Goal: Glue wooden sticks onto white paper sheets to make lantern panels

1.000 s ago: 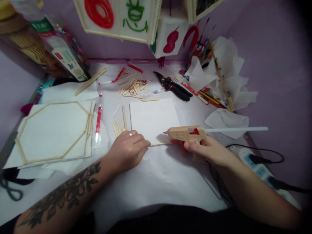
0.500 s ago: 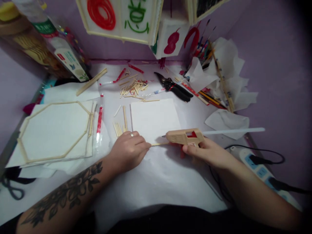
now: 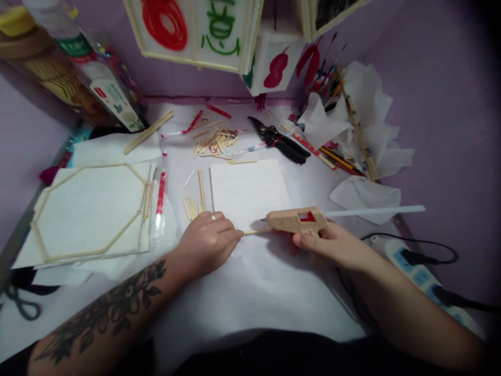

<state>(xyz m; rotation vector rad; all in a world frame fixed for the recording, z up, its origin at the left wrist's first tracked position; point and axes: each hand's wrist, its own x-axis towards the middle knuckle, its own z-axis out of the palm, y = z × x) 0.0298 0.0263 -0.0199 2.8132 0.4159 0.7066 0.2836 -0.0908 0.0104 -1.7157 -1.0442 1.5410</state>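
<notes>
My right hand (image 3: 332, 243) is wrapped round the handle of a tan hot glue gun (image 3: 295, 220). A long translucent glue stick (image 3: 376, 210) pokes out of its back. The nozzle points left, just over a square white sheet (image 3: 250, 188). Along the sheet's near edge lies a thin wooden stick (image 3: 258, 232), and its left end is pinched in the fingertips of my left hand (image 3: 211, 241). The palm hides part of the sheet's lower left corner. Several short sticks (image 3: 190, 208) lie just beyond my left knuckles.
Pruning shears (image 3: 279, 140) and a pile of cut sticks (image 3: 217, 142) lie behind the sheet. At left is a stick octagon frame (image 3: 88, 253) on white paper. Painted lanterns (image 3: 195, 31) hang above. A power strip (image 3: 420, 279) with plugged cords sits at right.
The camera view has shifted very slightly. Both hands, the glue gun and the stick stay in place.
</notes>
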